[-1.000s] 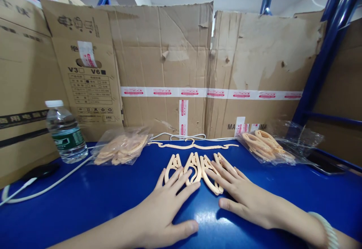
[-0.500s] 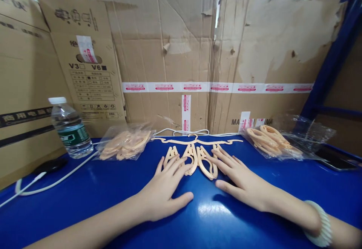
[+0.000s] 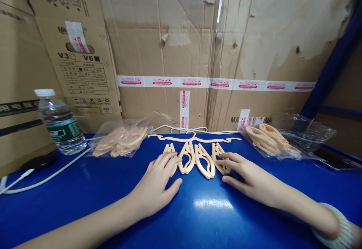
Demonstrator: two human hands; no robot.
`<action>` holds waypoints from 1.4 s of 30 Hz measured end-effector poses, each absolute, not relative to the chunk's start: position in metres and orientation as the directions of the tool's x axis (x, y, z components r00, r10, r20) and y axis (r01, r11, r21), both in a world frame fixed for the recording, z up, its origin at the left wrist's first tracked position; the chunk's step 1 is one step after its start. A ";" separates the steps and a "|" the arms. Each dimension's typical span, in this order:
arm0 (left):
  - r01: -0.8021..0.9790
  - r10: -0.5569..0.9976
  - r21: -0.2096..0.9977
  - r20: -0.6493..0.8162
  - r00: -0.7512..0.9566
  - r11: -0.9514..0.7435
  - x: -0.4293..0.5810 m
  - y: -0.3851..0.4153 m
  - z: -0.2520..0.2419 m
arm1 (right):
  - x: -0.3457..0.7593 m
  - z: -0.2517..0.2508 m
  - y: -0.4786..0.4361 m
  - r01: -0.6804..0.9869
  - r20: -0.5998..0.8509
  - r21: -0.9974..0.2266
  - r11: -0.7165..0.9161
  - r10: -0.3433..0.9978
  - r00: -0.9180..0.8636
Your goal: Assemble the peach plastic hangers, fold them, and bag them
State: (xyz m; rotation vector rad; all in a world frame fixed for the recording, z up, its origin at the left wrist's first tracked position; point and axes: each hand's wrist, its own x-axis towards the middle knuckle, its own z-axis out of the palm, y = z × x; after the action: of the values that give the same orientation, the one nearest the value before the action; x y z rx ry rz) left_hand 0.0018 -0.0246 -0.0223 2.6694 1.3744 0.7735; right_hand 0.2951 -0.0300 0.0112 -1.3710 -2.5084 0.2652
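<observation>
Several peach folding hangers lie on the blue table, folded up side by side. Over the leftmost folded hanger rest the fingers of my left hand, loosely spread with the thumb apart. My right hand has its fingertips at the rightmost folded hanger, thumb stretched out below and fingers apart. Between the hands are two more folded hangers, a left one and a right one. Behind the row lies an unfolded hanger, its arms spread and hook toward the boxes.
Clear plastic bags of folded hangers lie at left and right. A water bottle stands at left by a black device with a white cable. At right lies a phone. Cardboard walls the back.
My hands have drawn apart outward, so the folded hangers between them show more fully. The outer hangers sit a little farther apart. The view has tilted slightly down.
</observation>
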 end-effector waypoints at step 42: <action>0.696 0.748 0.299 0.404 0.527 -0.652 0.001 -0.024 -0.012 | 0.313 0.007 -0.007 0.760 0.396 -0.313 0.571 0.805 -0.442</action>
State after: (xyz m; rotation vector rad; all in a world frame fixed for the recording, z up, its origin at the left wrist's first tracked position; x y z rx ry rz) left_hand 0.0008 -0.0245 -0.0125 2.6560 1.2600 0.7773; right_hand 0.3129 -0.0067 0.0071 -1.2510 -2.2992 0.1195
